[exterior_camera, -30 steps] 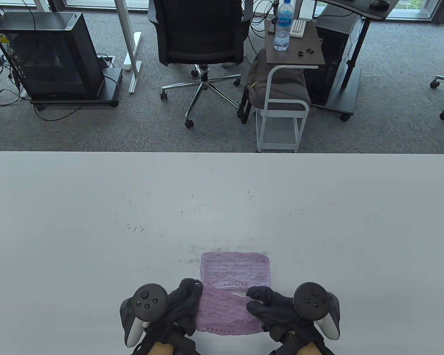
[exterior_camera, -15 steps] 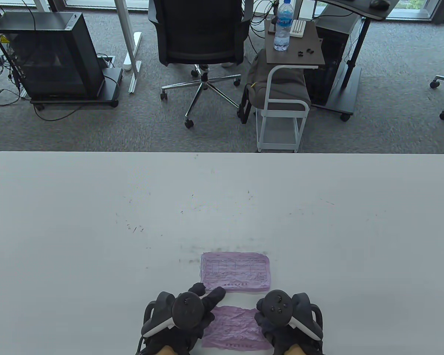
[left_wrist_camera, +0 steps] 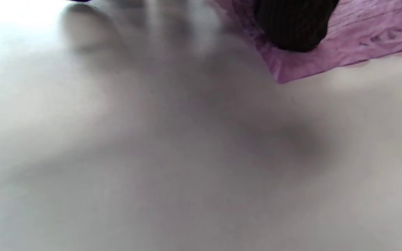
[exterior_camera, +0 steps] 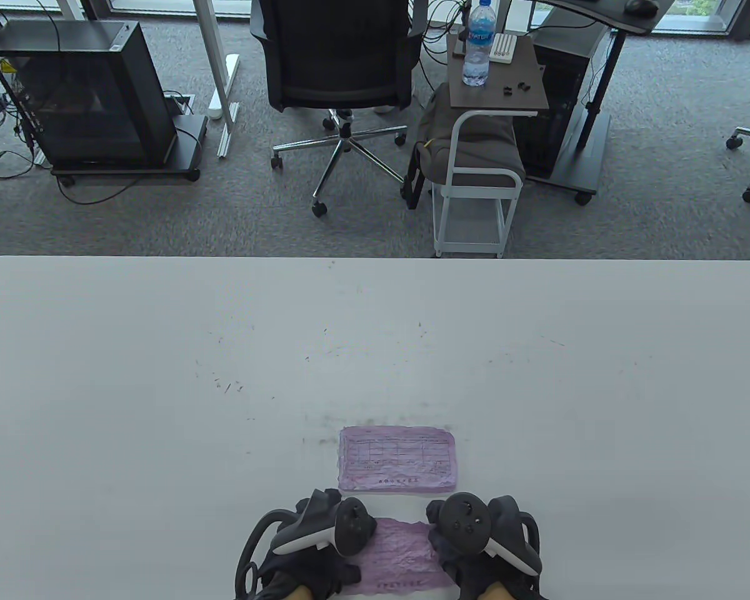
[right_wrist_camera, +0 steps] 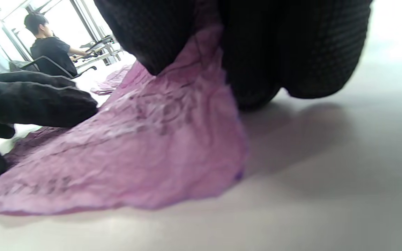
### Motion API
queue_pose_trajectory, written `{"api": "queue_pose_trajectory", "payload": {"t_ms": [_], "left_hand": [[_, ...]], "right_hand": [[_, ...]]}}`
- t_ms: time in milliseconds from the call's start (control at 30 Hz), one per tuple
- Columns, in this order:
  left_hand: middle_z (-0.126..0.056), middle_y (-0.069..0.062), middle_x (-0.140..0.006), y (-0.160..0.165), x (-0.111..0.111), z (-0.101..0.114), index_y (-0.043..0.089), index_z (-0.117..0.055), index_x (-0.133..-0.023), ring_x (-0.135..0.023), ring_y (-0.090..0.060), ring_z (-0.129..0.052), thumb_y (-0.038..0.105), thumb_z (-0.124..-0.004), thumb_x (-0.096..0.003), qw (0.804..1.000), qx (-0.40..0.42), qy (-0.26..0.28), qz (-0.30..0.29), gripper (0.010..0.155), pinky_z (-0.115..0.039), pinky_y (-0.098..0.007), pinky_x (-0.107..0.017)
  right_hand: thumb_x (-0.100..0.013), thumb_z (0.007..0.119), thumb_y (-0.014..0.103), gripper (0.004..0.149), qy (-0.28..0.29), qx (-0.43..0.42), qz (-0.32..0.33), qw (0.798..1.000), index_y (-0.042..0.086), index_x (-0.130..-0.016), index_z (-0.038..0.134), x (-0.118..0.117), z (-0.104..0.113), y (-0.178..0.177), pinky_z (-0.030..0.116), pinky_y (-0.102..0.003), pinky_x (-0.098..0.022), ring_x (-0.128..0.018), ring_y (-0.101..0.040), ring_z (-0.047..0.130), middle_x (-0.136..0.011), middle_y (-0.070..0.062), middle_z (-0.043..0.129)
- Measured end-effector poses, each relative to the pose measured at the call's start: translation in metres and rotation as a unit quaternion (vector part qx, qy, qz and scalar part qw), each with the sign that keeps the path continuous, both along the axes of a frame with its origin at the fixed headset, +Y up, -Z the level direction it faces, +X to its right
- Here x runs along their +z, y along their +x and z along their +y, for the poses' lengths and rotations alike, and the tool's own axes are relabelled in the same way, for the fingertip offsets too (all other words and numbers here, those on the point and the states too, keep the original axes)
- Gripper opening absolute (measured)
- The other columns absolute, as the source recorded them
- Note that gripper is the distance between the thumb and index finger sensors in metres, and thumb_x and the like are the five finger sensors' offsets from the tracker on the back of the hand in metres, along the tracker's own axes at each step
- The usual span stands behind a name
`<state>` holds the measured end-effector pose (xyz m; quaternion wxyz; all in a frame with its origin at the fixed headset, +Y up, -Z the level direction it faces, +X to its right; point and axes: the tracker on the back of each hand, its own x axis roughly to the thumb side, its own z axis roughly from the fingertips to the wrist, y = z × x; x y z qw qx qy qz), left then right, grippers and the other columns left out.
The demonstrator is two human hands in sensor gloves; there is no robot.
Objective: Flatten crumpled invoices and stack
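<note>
A crumpled pink invoice [exterior_camera: 399,556] lies on the white table [exterior_camera: 162,375] at its near edge, directly in front of you, still wrinkled across its surface. Your left hand [exterior_camera: 315,547] rests on the sheet's left edge, and in the left wrist view one gloved fingertip [left_wrist_camera: 293,26] presses down on the paper near its corner. Your right hand [exterior_camera: 478,544] rests on the sheet's right edge; in the right wrist view its fingers [right_wrist_camera: 257,52] sit on the raised edge of the paper, though you cannot tell whether they pinch it or press it flat. Just beyond the crumpled sheet, a flattened pink invoice [exterior_camera: 398,459] lies flat on the table, close to it but apart.
</note>
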<state>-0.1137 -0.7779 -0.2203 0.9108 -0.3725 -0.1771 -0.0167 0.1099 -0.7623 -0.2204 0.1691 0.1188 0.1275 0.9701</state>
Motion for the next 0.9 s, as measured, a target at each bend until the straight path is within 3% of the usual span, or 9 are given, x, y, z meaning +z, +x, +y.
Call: {"api": "queue_pose_trajectory", "payload": {"t_ms": [367,533,633,767,900], "left_hand": [[0.007,-0.016,-0.108,-0.011,-0.003,-0.003,0.041,-0.019,-0.108,-0.099,-0.06,-0.007,0.046,-0.072,-0.0562,0.998,-0.007,-0.036,0.042,0.074,-0.039,-0.072,-0.068],[0.007,-0.015,-0.108,-0.012,-0.003,-0.004,0.042,-0.019,-0.108,-0.098,-0.059,-0.005,0.046,-0.073,-0.0558,0.998,-0.003,-0.041,0.042,0.075,-0.038,-0.072,-0.068],[0.007,-0.015,-0.108,-0.013,-0.003,-0.004,0.042,-0.019,-0.108,-0.098,-0.059,-0.005,0.047,-0.074,-0.0549,0.998,-0.001,-0.041,0.038,0.076,-0.037,-0.072,-0.068],[0.007,-0.015,-0.108,-0.014,-0.003,-0.004,0.042,-0.02,-0.107,-0.098,-0.06,-0.004,0.048,-0.075,-0.0543,0.998,0.0,-0.041,0.037,0.077,-0.036,-0.072,-0.068],[0.008,-0.016,-0.108,-0.014,-0.003,-0.004,0.042,-0.019,-0.108,-0.098,-0.061,-0.004,0.048,-0.076,-0.0532,0.999,0.001,-0.043,0.032,0.079,-0.036,-0.073,-0.068]], "right_hand": [[-0.053,0.084,0.025,0.041,-0.018,0.046,-0.059,0.997,0.011,-0.09,0.072,-0.001,0.001,0.008,0.088,-0.046,-0.036,-0.051,-0.03,0.097,-0.072,-0.015,0.092],[-0.055,0.082,0.029,0.049,-0.003,0.07,-0.073,0.995,0.008,-0.095,0.065,-0.001,0.005,0.012,0.087,-0.047,-0.038,-0.061,-0.038,0.09,-0.085,-0.025,0.08],[-0.055,0.081,0.031,0.048,0.032,0.039,-0.066,0.997,0.007,-0.094,0.066,0.001,0.015,0.009,0.086,-0.048,-0.04,-0.066,-0.042,0.086,-0.091,-0.03,0.07],[-0.056,0.077,0.034,0.045,0.072,0.002,0.078,0.994,0.009,-0.092,0.069,0.009,0.025,-0.014,0.085,-0.052,-0.044,-0.071,-0.043,0.083,-0.094,-0.027,0.069],[-0.056,0.075,0.037,0.043,0.062,0.027,0.239,0.969,0.013,-0.091,0.07,0.025,0.022,-0.052,0.082,-0.057,-0.048,-0.08,-0.044,0.077,-0.1,-0.023,0.065]]}}
